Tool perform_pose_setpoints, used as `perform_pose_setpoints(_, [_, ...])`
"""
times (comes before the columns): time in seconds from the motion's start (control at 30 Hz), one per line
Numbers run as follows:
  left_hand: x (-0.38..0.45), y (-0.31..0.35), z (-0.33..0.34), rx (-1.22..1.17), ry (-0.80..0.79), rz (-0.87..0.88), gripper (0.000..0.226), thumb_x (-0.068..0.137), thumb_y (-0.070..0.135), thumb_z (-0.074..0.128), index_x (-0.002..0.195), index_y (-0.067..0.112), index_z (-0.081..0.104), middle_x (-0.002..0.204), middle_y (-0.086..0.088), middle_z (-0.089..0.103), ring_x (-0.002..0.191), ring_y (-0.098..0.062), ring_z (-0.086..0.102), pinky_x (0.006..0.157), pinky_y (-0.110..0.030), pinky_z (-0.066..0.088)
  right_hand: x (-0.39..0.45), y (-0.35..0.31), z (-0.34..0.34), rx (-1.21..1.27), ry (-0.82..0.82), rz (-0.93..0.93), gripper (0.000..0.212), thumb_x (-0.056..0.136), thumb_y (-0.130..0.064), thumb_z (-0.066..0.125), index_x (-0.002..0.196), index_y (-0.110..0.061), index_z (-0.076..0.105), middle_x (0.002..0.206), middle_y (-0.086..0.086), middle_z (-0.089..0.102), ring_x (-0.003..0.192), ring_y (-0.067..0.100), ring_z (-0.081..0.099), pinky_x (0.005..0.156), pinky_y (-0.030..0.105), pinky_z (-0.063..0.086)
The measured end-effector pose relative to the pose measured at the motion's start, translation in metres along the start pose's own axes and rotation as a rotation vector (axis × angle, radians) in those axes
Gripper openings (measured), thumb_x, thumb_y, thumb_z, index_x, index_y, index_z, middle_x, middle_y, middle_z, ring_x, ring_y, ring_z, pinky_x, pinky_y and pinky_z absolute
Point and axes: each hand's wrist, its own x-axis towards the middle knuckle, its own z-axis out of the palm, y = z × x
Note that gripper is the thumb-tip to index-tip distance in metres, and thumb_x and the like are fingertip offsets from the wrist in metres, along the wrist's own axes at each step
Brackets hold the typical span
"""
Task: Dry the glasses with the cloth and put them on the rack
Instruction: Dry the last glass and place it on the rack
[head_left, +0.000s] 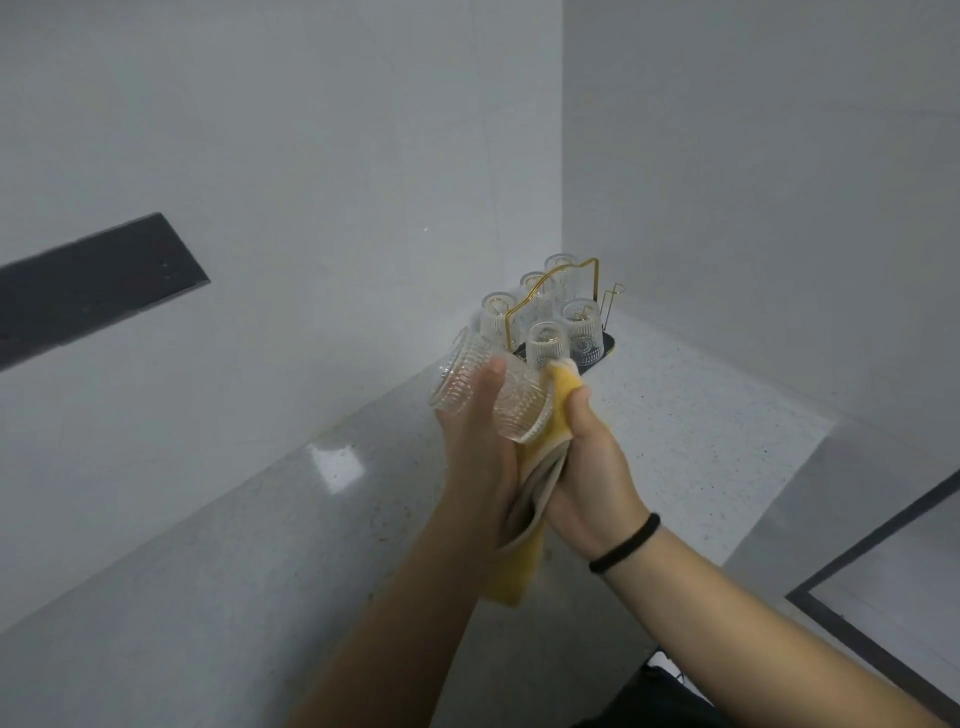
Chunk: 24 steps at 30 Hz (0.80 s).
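Both forearms reach in from below; right wrist wears a black hair-tie band (625, 543). Left hand (480, 447) grips a clear ribbed tumbler glass (467, 384) lying on its side, thumb across the wall. Right hand (587, 467), just beside it, clutches a yellow cloth (543, 431) pressed against the glass's end; cloth tail hangs below the grip. Beyond the grip, on the speckled grey counter (701, 441), a gold wire rack (563, 296) holds five upturned glasses (545, 345).
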Motion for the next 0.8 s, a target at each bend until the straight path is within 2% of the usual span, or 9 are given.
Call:
perform_pose_setpoints(0.1, [0.000, 0.003, 0.002, 0.051, -0.003, 0.043, 0.074, 0.068, 0.032, 0.083, 0.126, -0.003, 0.054, 0.119, -0.026, 0.063, 0.107, -0.040, 0.064, 0.092, -0.054, 0.051, -0.002, -0.002, -0.002, 0.014, -0.023, 0.023, 0.059, 0.094, -0.048, 0.022, 0.127, -0.009, 0.052, 0.125, 0.016, 0.059, 0.117, 0.028, 0.055, 0.101, 0.041, 0.042])
perform_pose_setpoints(0.2, [-0.011, -0.001, 0.008, 0.046, -0.045, 0.040, 0.074, 0.070, 0.026, 0.081, 0.132, -0.001, 0.051, 0.124, -0.024, 0.062, 0.112, -0.037, 0.064, 0.091, -0.048, 0.053, 0.010, -0.015, -0.004, 0.038, 0.074, 0.056, 0.066, 0.095, -0.053, 0.019, 0.125, -0.005, 0.053, 0.124, 0.019, 0.059, 0.118, 0.030, 0.053, 0.104, 0.042, 0.037])
perform_pose_setpoints(0.3, [-0.004, -0.001, 0.007, 0.075, 0.002, 0.061, 0.062, 0.071, 0.024, 0.076, 0.122, -0.006, 0.056, 0.110, -0.021, 0.067, 0.098, -0.032, 0.068, 0.080, -0.042, 0.056, 0.005, -0.009, -0.007, 0.044, 0.026, 0.109, 0.066, 0.094, -0.053, 0.021, 0.128, -0.005, 0.051, 0.126, 0.018, 0.058, 0.120, 0.030, 0.052, 0.106, 0.041, 0.035])
perform_pose_setpoints(0.37, [0.002, 0.004, 0.003, 0.087, 0.014, 0.057, 0.072, 0.070, 0.030, 0.080, 0.124, -0.008, 0.053, 0.115, -0.022, 0.064, 0.104, -0.034, 0.066, 0.088, -0.048, 0.055, -0.003, -0.007, -0.004, 0.020, -0.025, 0.102, 0.065, 0.094, -0.052, 0.020, 0.128, -0.006, 0.051, 0.126, 0.017, 0.058, 0.121, 0.029, 0.052, 0.107, 0.041, 0.034])
perform_pose_setpoints(0.43, [0.001, 0.006, 0.000, 0.109, -0.061, 0.024, 0.080, 0.069, 0.035, 0.084, 0.131, -0.005, 0.051, 0.127, -0.025, 0.060, 0.116, -0.039, 0.060, 0.099, -0.055, 0.048, -0.004, -0.012, 0.001, -0.005, -0.020, 0.009, 0.062, 0.095, -0.050, 0.022, 0.129, -0.006, 0.049, 0.125, 0.017, 0.059, 0.119, 0.028, 0.054, 0.104, 0.040, 0.039])
perform_pose_setpoints(0.57, [-0.011, 0.007, -0.004, 0.255, -0.267, 0.039, 0.043, 0.084, 0.020, 0.070, 0.122, 0.003, 0.060, 0.118, -0.017, 0.067, 0.112, -0.032, 0.064, 0.089, -0.039, 0.054, 0.003, -0.025, -0.004, -0.209, 0.034, -0.146, 0.053, 0.095, -0.046, 0.029, 0.125, -0.009, 0.052, 0.117, 0.016, 0.064, 0.104, 0.024, 0.064, 0.083, 0.034, 0.055])
perform_pose_setpoints(0.63, [-0.010, 0.018, -0.006, 0.328, -0.337, 0.028, 0.028, 0.087, 0.018, 0.066, 0.114, 0.010, 0.068, 0.110, -0.013, 0.071, 0.106, -0.031, 0.067, 0.085, -0.039, 0.054, 0.002, -0.026, -0.009, -0.385, 0.075, -0.188, 0.047, 0.093, -0.047, 0.032, 0.117, -0.015, 0.057, 0.113, 0.011, 0.066, 0.099, 0.019, 0.066, 0.085, 0.035, 0.054])
perform_pose_setpoints(0.7, [-0.007, 0.028, -0.011, 0.455, -0.421, 0.004, 0.023, 0.084, 0.026, 0.067, 0.105, 0.018, 0.072, 0.105, -0.011, 0.072, 0.102, -0.031, 0.068, 0.086, -0.045, 0.055, 0.002, -0.028, -0.012, -0.539, 0.116, -0.235, 0.046, 0.089, -0.054, 0.037, 0.109, -0.022, 0.062, 0.108, 0.005, 0.069, 0.097, 0.017, 0.067, 0.091, 0.039, 0.051])
perform_pose_setpoints(0.8, [-0.014, 0.033, -0.014, 0.631, -0.480, -0.091, 0.032, 0.077, 0.033, 0.072, 0.104, 0.016, 0.070, 0.102, -0.013, 0.071, 0.098, -0.032, 0.069, 0.089, -0.049, 0.055, 0.004, -0.031, -0.007, -0.727, 0.140, -0.289, 0.064, 0.077, -0.072, 0.041, 0.112, -0.023, 0.063, 0.108, 0.002, 0.068, 0.102, 0.017, 0.064, 0.095, 0.041, 0.048])
